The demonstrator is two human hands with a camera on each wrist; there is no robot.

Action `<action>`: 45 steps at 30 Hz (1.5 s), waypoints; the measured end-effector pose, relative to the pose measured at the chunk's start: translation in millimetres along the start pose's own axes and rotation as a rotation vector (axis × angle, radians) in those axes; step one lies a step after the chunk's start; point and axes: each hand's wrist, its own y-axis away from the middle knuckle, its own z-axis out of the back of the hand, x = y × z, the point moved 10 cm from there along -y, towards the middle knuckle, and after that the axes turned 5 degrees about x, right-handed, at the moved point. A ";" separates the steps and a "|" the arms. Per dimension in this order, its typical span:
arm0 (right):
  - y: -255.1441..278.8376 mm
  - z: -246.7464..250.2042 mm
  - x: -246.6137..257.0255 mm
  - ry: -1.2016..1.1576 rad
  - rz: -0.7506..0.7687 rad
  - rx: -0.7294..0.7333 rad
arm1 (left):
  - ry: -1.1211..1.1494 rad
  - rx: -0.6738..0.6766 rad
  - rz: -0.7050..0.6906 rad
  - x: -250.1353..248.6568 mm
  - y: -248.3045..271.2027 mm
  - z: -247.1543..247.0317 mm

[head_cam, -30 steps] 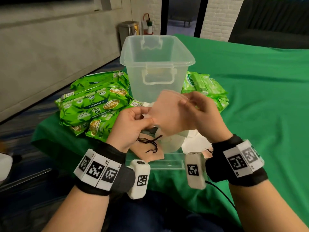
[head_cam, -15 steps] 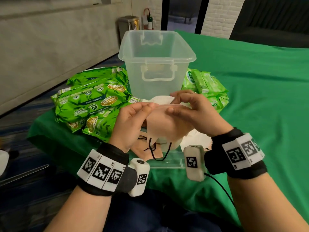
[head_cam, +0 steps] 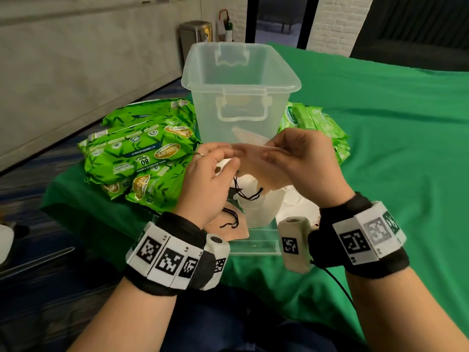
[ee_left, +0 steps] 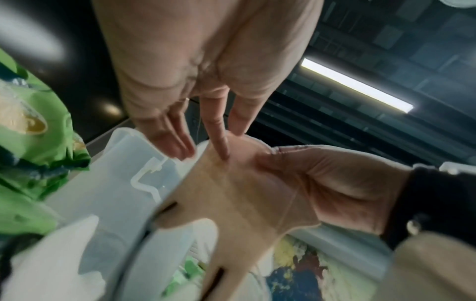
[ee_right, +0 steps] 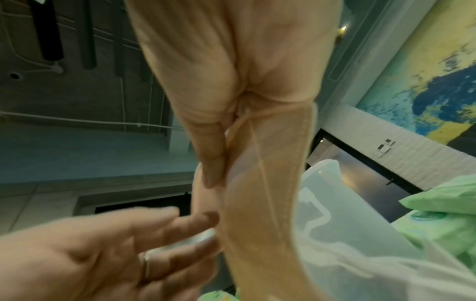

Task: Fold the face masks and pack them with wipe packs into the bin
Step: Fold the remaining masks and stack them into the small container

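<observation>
I hold a beige face mask in the air just in front of the clear plastic bin. My left hand pinches its left edge between thumb and straight fingers. My right hand grips the right side, thumb over the fabric. Black ear loops dangle below. In the left wrist view the mask stretches toward my right hand. In the right wrist view the mask hangs from my palm, with my left hand touching it.
Green wipe packs are piled left of the bin, and more wipe packs lie to its right. Under my hands, a beige mask and white masks lie by a clear tray. Green cloth covers the table.
The mask was upright with its face toward me; it has been folded over and now lies nearly level between my hands. The ear loops have dropped down.
</observation>
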 end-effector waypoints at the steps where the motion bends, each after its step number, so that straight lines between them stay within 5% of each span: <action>1: 0.2 -9.3 4.3 -0.001 0.016 0.056 | 0.140 0.024 0.040 -0.1 0.7 -3.7; 5: 5.5 -46.7 15.7 0.003 0.080 0.293 | 0.585 0.036 0.239 12.1 3.7 -12.0; 14: 17.1 -63.7 16.2 -0.060 0.128 0.532 | 0.382 -0.061 0.245 28.4 -0.4 14.3; 20: -0.1 -4.3 20.4 -0.313 0.182 0.229 | 0.282 -0.096 0.179 32.5 -8.0 34.6; 25: -0.1 -27.7 25.2 -0.130 0.150 0.396 | 0.298 0.094 0.029 4.6 -6.6 10.6; 33: -9.3 -39.6 15.9 -0.006 0.059 0.354 | 0.467 0.277 0.065 -4.8 5.2 -10.5; 41: -9.0 -34.0 -22.4 -0.367 -0.153 0.223 | 0.373 0.137 -0.012 7.5 -2.2 10.0; 45: -4.8 -28.8 -26.2 -0.483 -0.156 0.029 | 0.369 0.111 -0.030 9.2 -2.8 11.0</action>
